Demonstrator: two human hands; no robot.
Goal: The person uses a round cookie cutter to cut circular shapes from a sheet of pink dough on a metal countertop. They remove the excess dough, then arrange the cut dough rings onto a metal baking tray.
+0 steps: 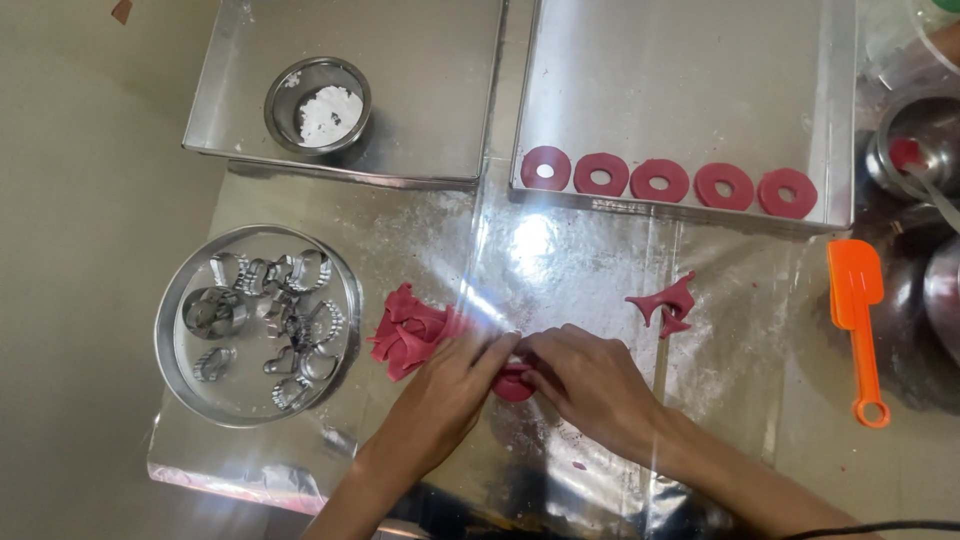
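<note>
- Head view: the left hand (pixel 445 385) and right hand (pixel 590 385) met over a small red dough piece (pixel 513 385) on the plastic-covered surface (pixel 600 260); both sets of fingers were closed on it, apparently pinching it into shape;
- a heap of red dough scraps (pixel 405 330) lay just beside the left hand, within easy reach;
- the right tray (pixel 835 120) held five red dough rings (pixel 663 182) in a row; the left tray (pixel 240 90) held a small bowl (pixel 283 88) of white powder (pixel 328 112); a round tin (pixel 170 350) held metal cutters (pixel 270 320).
</note>
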